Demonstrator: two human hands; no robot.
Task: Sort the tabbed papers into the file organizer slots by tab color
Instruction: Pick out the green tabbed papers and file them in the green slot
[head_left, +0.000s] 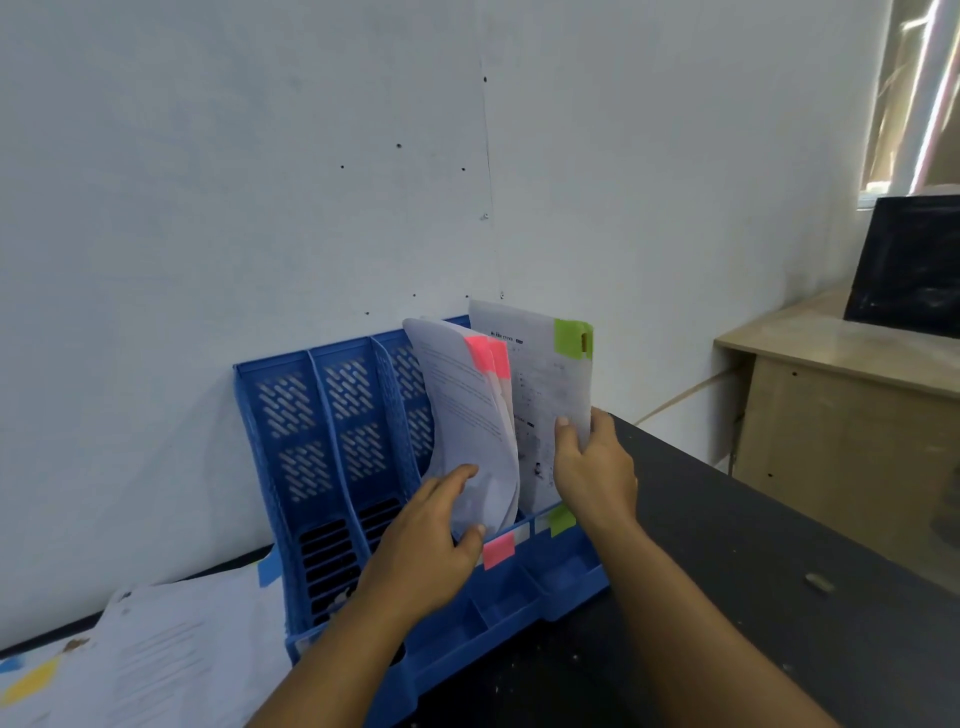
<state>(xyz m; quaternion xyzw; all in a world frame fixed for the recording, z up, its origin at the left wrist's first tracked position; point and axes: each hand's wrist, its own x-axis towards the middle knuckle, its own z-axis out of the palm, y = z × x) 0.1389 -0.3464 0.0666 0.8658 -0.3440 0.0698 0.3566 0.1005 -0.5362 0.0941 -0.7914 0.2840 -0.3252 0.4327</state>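
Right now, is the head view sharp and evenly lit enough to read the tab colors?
Head view: soft, text on the papers unreadable, but pink tabs and the green tab read clearly; window at top right is blown out; wide-angle lens bends the organizer and desk edges.

Blue file organizer, walls pierced with slanted-slot lattice. White printed papers carrying pink tabs; pink label on organizer's front lip. White sheet with lime-green tab; matching green label below. Loose white pages at left showing blue tab and yellow tab. Dark grey speckled surface. Pale blue-white wall. Beige wooden desk, black panel atop.
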